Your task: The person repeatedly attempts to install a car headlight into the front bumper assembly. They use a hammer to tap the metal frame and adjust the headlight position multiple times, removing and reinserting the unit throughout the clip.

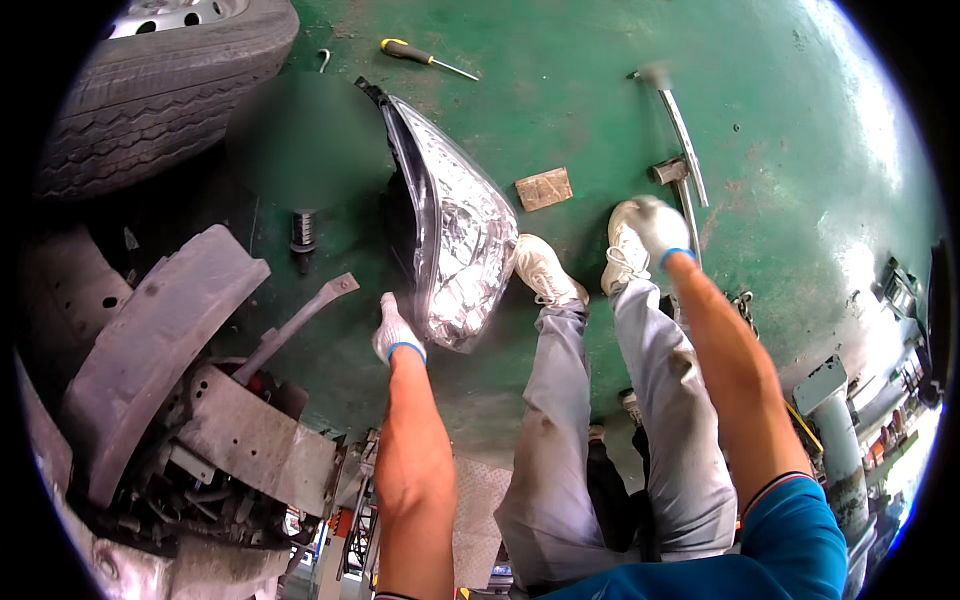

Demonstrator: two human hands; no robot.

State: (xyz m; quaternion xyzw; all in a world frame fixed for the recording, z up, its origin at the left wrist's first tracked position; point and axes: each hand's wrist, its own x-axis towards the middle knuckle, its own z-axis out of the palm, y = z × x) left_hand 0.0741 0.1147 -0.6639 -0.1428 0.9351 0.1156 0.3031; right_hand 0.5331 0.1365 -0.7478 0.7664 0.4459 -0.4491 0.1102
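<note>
A large car headlight (465, 225) with a clear, shiny lens and dark housing stands at the middle. At its lower left edge is my left hand (398, 335), in a white glove with a blue cuff. One digit points up along the housing, and the other fingers look closed against the headlight's edge. My right hand (660, 232), also gloved in white, is over my right shoe (625, 245), smeared by motion. Its fingers cannot be made out. Just beyond it lie a hammer (668, 172) and a longer metal-handled tool (684, 135) whose head is blurred.
A small wooden block (544, 189) lies on the green floor right of the headlight. Farther off is a yellow-and-black screwdriver (408, 50). A tyre (170, 95) fills the far left. Dismantled vehicle metal (165, 350) juts in below it. A chain (743, 305) lies at right.
</note>
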